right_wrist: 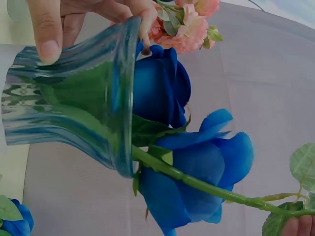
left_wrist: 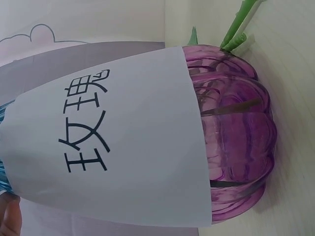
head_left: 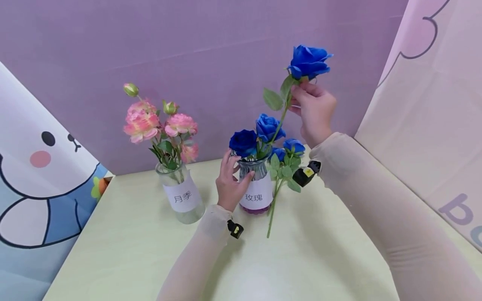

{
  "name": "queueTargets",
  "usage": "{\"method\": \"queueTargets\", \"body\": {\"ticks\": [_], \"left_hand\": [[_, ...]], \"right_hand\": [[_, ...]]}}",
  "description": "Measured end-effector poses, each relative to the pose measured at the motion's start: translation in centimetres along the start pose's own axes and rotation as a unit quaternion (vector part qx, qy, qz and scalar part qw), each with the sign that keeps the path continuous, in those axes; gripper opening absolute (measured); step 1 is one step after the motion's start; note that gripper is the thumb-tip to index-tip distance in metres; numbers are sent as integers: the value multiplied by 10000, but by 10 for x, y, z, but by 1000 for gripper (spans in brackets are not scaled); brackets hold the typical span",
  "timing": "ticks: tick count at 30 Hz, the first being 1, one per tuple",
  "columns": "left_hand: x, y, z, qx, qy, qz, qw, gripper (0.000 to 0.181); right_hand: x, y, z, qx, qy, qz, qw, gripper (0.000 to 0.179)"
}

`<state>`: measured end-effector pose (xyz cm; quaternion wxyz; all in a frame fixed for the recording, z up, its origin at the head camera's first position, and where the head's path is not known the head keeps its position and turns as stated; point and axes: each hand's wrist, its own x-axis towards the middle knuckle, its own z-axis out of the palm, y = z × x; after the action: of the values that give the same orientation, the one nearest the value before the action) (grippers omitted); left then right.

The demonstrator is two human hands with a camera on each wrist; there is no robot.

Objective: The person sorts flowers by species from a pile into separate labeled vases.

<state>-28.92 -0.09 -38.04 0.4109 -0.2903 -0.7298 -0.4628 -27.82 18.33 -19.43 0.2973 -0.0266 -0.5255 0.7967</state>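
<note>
In the head view, my right hand [head_left: 316, 106] pinches a blue rose [head_left: 308, 62] by its stem, just under the bloom. The stem slants down to the mouth of a glass vase [head_left: 259, 169]; in the right wrist view the stem [right_wrist: 211, 189] crosses the rim. Two more blue roses, one darker [head_left: 242, 143] and one lighter [head_left: 267, 126], stand in this vase. My left hand [head_left: 230, 184] holds the vase near its neck, thumb in front, fingers at the rim. A white label [left_wrist: 133, 137] with Chinese characters wraps the vase above its purple base [left_wrist: 241, 132].
To the left stands a clear glass vase [head_left: 190, 217] of pink flowers [head_left: 141, 121], also labelled. More blue roses [head_left: 293, 145] lie on the table [head_left: 124, 251] right of the held vase, stems pointing forward. A purple backdrop [head_left: 211, 62] rises behind.
</note>
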Motion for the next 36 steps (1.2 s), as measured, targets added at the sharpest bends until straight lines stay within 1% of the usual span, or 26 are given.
{"method": "queueTargets", "body": {"ticks": [6, 9, 19, 24, 27, 29, 31, 36], "left_hand": [[0, 0, 0, 13, -37, -40, 10000, 47], [-1, -2, 0, 41, -34, -40, 10000, 46], [-1, -3, 1, 99, -35, 78, 9999, 48], [-2, -3, 1, 90, -1, 99, 9999, 46], [-3, -4, 1, 68, 2, 103, 9999, 46], [-3, -4, 2, 64, 6, 94, 9999, 46], [-3, -3, 2, 54, 10, 82, 10000, 46], [0, -2, 2, -29, -5, 77, 10000, 47]], "right_hand": [[-3, 5, 1, -163, -111, 56, 9998, 10], [-4, 8, 2, -275, -113, 19, 9996, 11], [-11, 19, 3, -794, -171, -108, 9966, 12], [-14, 27, 2, -865, -277, -45, 9959, 11], [-17, 34, 0, -788, -344, -47, 9963, 10], [-18, 38, -2, -750, -390, -123, 9963, 8], [-20, 42, -3, -844, -487, -295, 9948, 7], [-22, 49, -4, -1284, -824, -748, 9855, 15]]}}
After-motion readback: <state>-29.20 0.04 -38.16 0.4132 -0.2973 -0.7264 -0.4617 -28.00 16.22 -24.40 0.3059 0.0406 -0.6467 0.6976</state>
